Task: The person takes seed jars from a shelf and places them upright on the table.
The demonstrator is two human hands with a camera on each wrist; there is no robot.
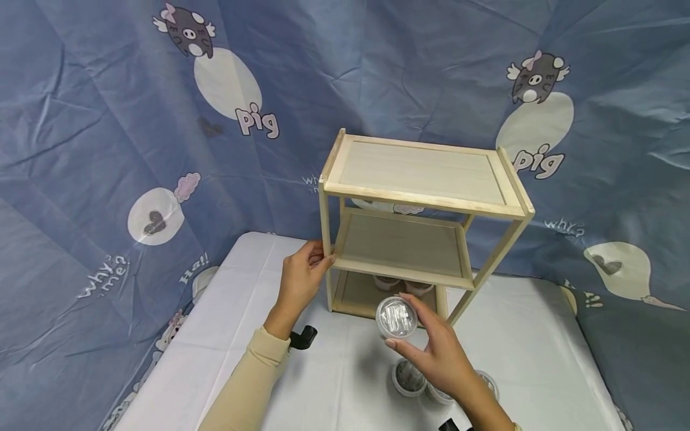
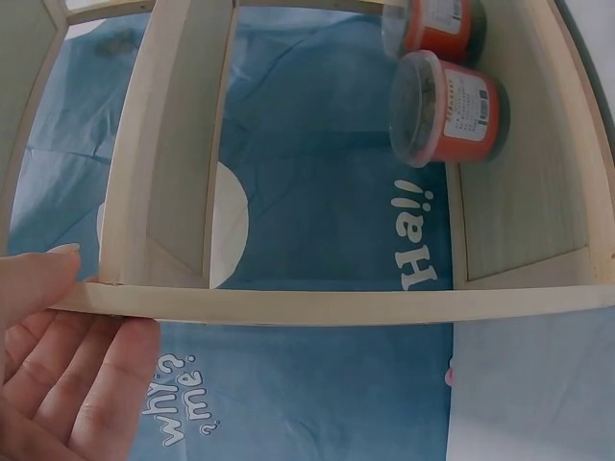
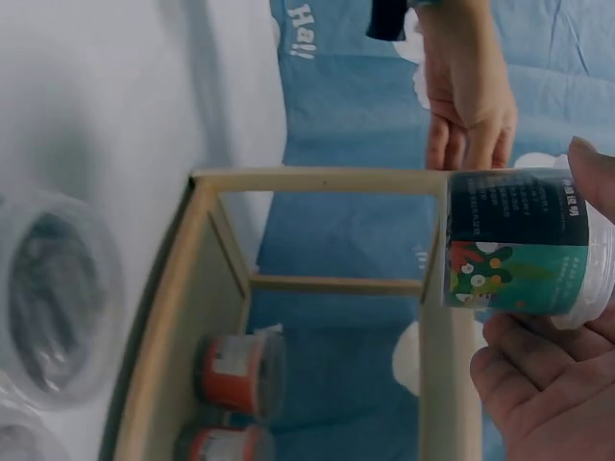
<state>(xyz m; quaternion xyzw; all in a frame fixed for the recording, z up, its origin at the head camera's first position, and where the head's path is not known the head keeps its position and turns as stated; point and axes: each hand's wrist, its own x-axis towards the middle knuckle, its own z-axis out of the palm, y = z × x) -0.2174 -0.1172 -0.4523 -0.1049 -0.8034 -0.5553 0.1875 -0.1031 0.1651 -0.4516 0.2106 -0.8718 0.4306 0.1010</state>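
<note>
My left hand (image 1: 303,278) grips the front left post of a small wooden three-tier shelf (image 1: 426,170) at the height of its middle board. In the left wrist view, thumb and fingers pinch that post (image 2: 317,305) from both sides. My right hand (image 1: 444,353) holds a clear-lidded plastic jar (image 1: 396,318) by its rim, in front of the lower board. The right wrist view shows the jar's dark and green printed label (image 3: 519,252). Two jars with orange-red labels (image 2: 466,113) stand on the bottom board, partly hidden by the middle one in the head view.
On the white-covered table (image 1: 345,359), more lidded jars (image 1: 408,378) stand below my right hand, partly hidden by it. Blue printed cloth (image 1: 377,72) hangs behind the shelf and along both sides. The middle board (image 1: 404,242) and top board carry nothing.
</note>
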